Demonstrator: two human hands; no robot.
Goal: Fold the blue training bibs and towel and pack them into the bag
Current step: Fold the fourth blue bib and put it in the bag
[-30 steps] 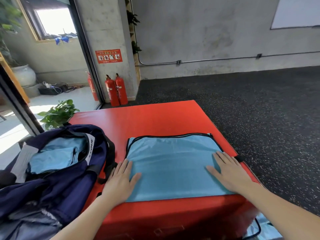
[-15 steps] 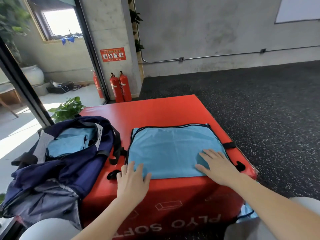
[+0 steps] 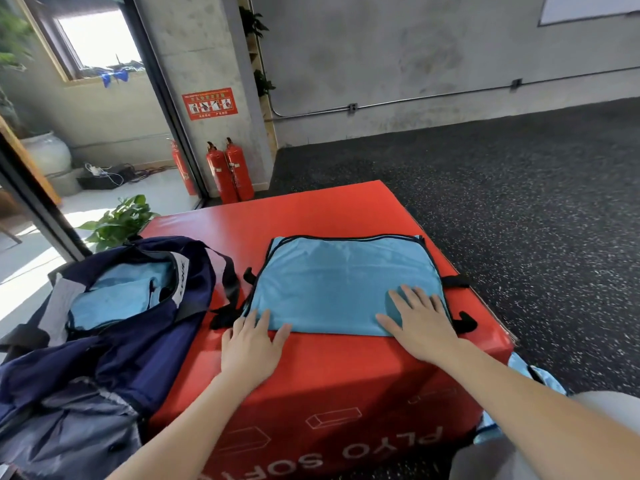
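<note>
A light blue training bib (image 3: 339,282) with black trim lies folded flat on the red plyo box (image 3: 322,213). My left hand (image 3: 251,344) rests flat at the bib's near left corner, fingertips on its edge. My right hand (image 3: 420,322) lies flat with spread fingers on the bib's near right part. A navy bag (image 3: 114,327) sits open at the left of the box, with light blue fabric (image 3: 114,296) inside it. More light blue cloth (image 3: 533,375) hangs low beside the box's right side, partly hidden by my right arm.
Two red fire extinguishers (image 3: 230,171) stand against the concrete pillar beyond the box. A green plant (image 3: 117,221) sits behind the bag near a glass door. Dark speckled rubber floor (image 3: 519,209) stretches to the right.
Both hands have slid toward me along the bib to its near edge. The view has drawn back, showing more of the box's front.
</note>
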